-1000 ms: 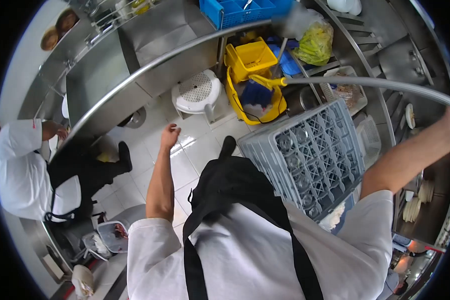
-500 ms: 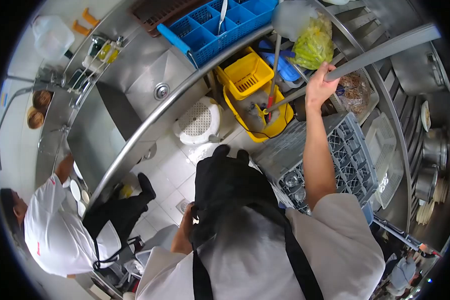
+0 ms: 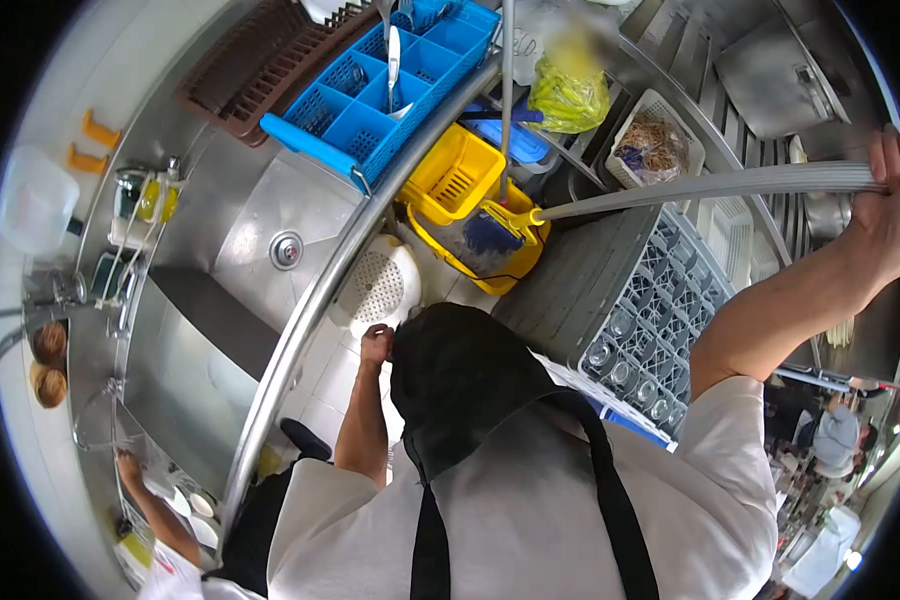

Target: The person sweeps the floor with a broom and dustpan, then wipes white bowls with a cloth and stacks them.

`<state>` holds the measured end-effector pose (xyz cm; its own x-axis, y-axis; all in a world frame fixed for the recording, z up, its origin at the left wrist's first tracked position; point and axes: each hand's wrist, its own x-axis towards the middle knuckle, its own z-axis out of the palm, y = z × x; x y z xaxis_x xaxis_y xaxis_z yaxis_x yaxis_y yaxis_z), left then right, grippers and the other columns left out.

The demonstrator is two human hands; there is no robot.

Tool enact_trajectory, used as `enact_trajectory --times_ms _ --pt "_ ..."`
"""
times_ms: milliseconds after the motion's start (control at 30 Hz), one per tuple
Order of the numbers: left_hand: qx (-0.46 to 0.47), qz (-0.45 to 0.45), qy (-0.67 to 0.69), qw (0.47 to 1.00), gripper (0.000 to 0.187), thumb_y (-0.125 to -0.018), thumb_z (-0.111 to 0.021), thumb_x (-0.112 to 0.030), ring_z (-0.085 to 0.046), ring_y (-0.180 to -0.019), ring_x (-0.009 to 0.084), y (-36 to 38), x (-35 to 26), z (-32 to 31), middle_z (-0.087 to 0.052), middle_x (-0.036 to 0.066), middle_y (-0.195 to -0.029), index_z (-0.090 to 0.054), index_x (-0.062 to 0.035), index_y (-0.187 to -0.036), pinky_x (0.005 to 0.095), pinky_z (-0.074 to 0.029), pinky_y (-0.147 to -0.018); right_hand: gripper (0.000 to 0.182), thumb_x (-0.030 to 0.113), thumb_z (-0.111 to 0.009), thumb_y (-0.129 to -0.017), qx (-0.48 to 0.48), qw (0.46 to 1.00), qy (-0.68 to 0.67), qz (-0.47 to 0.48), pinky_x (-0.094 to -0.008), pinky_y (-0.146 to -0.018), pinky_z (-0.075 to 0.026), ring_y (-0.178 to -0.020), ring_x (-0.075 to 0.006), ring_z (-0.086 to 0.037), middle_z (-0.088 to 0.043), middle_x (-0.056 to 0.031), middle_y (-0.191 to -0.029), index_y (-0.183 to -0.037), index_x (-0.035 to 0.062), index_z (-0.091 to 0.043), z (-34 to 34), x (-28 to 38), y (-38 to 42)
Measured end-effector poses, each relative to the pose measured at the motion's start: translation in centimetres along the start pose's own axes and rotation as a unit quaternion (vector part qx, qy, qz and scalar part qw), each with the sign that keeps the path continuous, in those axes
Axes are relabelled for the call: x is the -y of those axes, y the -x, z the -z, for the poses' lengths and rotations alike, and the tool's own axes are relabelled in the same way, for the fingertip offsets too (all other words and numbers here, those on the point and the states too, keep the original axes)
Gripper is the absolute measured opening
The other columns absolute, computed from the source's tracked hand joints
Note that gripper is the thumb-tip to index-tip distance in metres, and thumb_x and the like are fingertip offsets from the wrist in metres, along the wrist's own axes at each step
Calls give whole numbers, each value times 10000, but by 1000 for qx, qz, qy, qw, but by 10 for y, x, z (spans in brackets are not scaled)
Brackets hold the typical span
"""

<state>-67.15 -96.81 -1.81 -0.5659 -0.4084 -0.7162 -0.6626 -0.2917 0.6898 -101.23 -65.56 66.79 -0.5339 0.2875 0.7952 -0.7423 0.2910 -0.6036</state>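
At the far right, my right hand [image 3: 890, 190] is closed around the upper end of a mop's grey handle [image 3: 690, 195]. The handle slants across to a yellow mop clamp [image 3: 513, 222] with blue mop strands [image 3: 490, 237], which are over the yellow mop bucket [image 3: 470, 270]. The bucket's yellow wringer basket [image 3: 454, 172] sits just behind the strands. My left hand [image 3: 376, 343] is held beside the black apron [image 3: 470, 365], its fingers curled with nothing visible in them. The white perforated stool [image 3: 378, 285] is closest to it.
Grey glass racks [image 3: 660, 300] are stacked right of the bucket. A steel sink counter [image 3: 300, 225] runs along the left, with a blue cutlery caddy [image 3: 370, 100] on it. Another pole [image 3: 508, 90] stands upright at the bucket. A co-worker's arm [image 3: 160, 510] reaches over the sink.
My right hand has moved right, drawing the mop's handle across, and the mop head now shows above the bucket. My left hand has come forward from the apron's side. The view has shifted.
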Motion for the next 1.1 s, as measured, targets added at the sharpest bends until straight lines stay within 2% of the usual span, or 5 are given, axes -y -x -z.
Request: enact_trajectory --times_ms 500,633,700,967,1100 --pt "128 -107 -422 891 385 -866 -662 -311 -698 -797 273 -25 14 29 -728 163 -898 -667 -14 -1112 376 -556 -750 166 179 -613 -947 117 955 -2 -273 -276 -610 -431 -694 -61 -495 -577 32 -750 -896 23 -639 -89 -252 189" --pt "243 -493 -551 628 378 -875 -672 -335 -700 -831 305 -42 -82 -33 -726 173 -863 -689 -10 -1067 393 -549 -805 597 339 -710 -857 292 924 172 -178 -494 -955 -457 -1130 -421 -590 -606 -267 -1187 -1282 42 -414 -134 -284 153" --pt "173 -169 -333 911 435 -814 -742 -341 -703 -914 279 -49 -101 -51 -728 159 -975 -668 2 -1071 348 -543 -861 780 386 -708 -855 409 815 368 -183 -531 -1048 -387 -1270 -449 -478 -481 -272 -1381 -1444 113 -275 -137 -254 155" --pt "288 -316 -259 866 481 -808 -769 -301 -682 -923 232 -41 -170 -147 -712 142 -980 -615 -34 -1177 341 -531 -841 247 233 -603 -924 490 848 40 -197 -390 -747 -503 -822 -242 -614 -637 -138 -907 -1082 48 -559 -22 -205 370" --pt "296 -488 -290 768 588 -827 -751 -271 -641 -868 204 -19 -201 -204 -674 115 -1025 -516 -55 -1321 347 -522 -818 444 355 -639 -922 565 659 100 -487 -363 -872 -487 -955 -218 -612 -664 -105 -1027 -1233 41 -598 139 -102 480"
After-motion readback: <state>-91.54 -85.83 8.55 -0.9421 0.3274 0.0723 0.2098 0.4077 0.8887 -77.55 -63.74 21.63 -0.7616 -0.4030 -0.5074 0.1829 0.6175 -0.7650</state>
